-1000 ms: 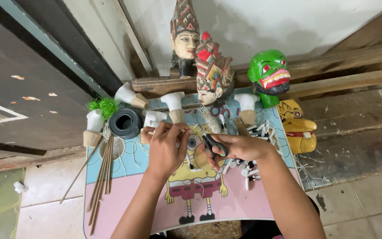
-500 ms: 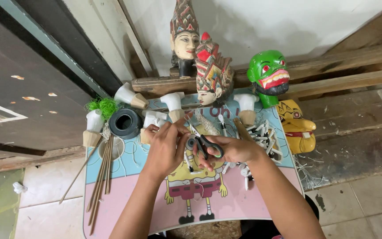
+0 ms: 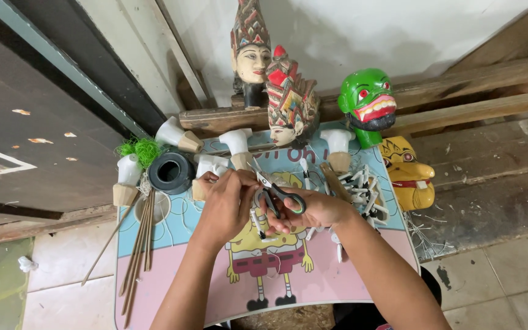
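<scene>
Both hands (image 3: 264,205) met over table (image 3: 368,269): right gripped scissors (image 3: 279,197), left pinched white piece (image 3: 256,221); snip near fingers, blades clear.

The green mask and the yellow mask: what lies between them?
Nothing: in the head view the green mask sits directly above the yellow mask, almost touching.

Two bare forearms show, and both are uncovered from the lower edge of the view down to the wrists; no sleeve reaches onto them. The left hand (image 3: 227,205) wears no glove, ring or band on the parts that show, and its wrist carries no watch or bracelet. The right hand (image 3: 316,211) is likewise ungloved, its wrist plain. Behind the right forearm, at the bottom edge, lies a patch of dark clothing, with a sliver of pinkish cloth beside it.
</scene>
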